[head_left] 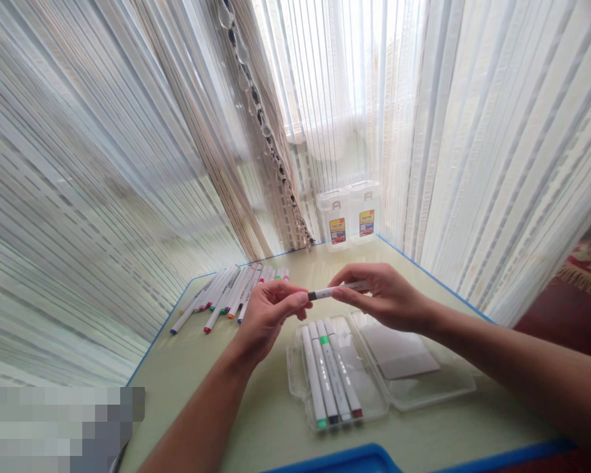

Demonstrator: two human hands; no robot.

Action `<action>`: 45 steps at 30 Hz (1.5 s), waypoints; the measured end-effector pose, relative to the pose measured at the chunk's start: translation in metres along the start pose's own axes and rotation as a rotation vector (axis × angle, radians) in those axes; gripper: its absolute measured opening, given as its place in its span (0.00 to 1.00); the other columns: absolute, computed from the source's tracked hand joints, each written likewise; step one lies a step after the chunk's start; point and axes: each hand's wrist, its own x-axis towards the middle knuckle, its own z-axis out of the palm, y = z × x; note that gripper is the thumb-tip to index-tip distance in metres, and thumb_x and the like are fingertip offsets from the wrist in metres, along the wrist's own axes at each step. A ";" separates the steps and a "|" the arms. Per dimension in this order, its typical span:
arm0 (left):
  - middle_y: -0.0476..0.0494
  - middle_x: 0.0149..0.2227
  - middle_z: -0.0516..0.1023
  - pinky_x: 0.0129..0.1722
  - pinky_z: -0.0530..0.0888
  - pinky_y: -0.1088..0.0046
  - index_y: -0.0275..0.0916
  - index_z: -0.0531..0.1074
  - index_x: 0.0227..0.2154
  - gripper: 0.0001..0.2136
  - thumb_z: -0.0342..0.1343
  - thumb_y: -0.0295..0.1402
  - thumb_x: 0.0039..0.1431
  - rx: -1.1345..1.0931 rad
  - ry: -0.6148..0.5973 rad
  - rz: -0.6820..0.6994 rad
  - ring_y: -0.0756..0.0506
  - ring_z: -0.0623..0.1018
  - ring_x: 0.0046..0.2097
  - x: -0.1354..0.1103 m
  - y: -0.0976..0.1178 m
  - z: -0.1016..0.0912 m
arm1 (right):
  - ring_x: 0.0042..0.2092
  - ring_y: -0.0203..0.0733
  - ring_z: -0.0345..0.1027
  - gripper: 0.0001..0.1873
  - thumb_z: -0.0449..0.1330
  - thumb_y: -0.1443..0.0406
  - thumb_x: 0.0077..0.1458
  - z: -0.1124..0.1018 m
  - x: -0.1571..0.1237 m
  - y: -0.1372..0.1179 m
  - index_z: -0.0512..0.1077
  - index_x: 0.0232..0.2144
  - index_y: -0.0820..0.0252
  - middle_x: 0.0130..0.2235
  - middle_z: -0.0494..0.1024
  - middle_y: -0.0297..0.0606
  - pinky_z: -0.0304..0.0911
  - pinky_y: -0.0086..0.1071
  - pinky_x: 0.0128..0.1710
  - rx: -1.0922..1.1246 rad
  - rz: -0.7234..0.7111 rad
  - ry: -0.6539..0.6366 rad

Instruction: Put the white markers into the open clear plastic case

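Note:
A white marker (328,292) with a dark end is held level above the table, between both hands. My left hand (274,312) pinches its dark end with thumb and fingertips. Around the marker's other half, the fingers of my right hand (381,295) are closed. Below them lies an open clear plastic case (372,387). Several white markers (329,374) rest side by side in its left half, with green, black, grey and dark red ends. A white card (404,351) lies in the case's right half.
Loose markers (226,295) with coloured ends lie spread at the table's back left. Two clear plastic containers (347,217) with labels stand at the back edge. The green table (201,387) has a blue rim, and string curtains (128,131) hang around it.

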 end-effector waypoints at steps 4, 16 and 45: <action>0.43 0.25 0.79 0.26 0.69 0.76 0.33 0.79 0.27 0.07 0.69 0.32 0.48 -0.014 0.030 0.020 0.52 0.73 0.25 0.001 -0.003 0.001 | 0.22 0.30 0.58 0.16 0.65 0.55 0.55 0.000 0.001 0.000 0.76 0.34 0.65 0.23 0.69 0.32 0.54 0.25 0.19 0.072 0.056 0.036; 0.46 0.23 0.78 0.28 0.69 0.77 0.33 0.79 0.31 0.10 0.71 0.27 0.43 0.005 -0.054 0.031 0.52 0.75 0.25 0.002 -0.006 -0.005 | 0.18 0.31 0.64 0.17 0.69 0.56 0.51 -0.001 0.002 0.001 0.75 0.34 0.64 0.26 0.79 0.39 0.63 0.27 0.16 0.217 0.172 0.129; 0.41 0.26 0.79 0.27 0.72 0.74 0.29 0.78 0.29 0.12 0.66 0.36 0.52 0.071 -0.008 0.057 0.50 0.76 0.24 0.003 -0.008 0.002 | 0.18 0.30 0.64 0.14 0.69 0.58 0.52 0.001 0.000 0.009 0.76 0.35 0.64 0.26 0.79 0.38 0.62 0.25 0.16 0.157 0.201 0.140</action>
